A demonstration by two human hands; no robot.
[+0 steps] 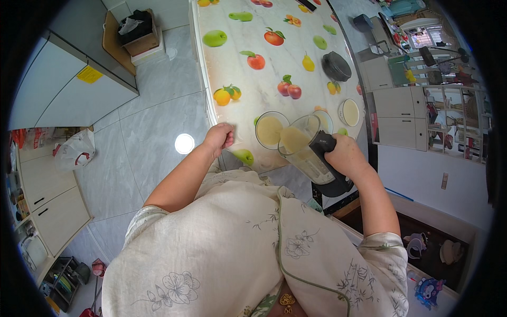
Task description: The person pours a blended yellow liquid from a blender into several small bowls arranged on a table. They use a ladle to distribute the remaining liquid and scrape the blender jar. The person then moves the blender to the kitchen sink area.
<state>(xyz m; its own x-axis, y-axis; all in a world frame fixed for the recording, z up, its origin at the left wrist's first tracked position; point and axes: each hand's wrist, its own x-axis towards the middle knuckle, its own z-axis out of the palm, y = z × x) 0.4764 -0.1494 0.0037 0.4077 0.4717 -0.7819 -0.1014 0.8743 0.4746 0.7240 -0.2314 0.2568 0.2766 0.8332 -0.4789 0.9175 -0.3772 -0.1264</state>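
My right hand [345, 156] grips the black handle of a clear blender jug [305, 158]. The jug is tilted to the left, and a pale beige liquid lies towards its mouth. Its rim reaches over the right side of a clear bowl [266, 132] that holds similar liquid. Partly hidden behind the jug stands a second bowl [327, 121], also with beige liquid. Farther right is a white bowl [350, 112] of the same liquid. My left hand [220, 137] is curled at the table's left edge, with nothing seen in it.
A fruit-print cover lies on the table [245, 81]. A round black lid [336, 66] sits beyond the bowls, and a dark flat object [307, 5] at the far end. A cardboard box [136, 33] stands on the floor at left; white cabinets [398, 113] line the right.
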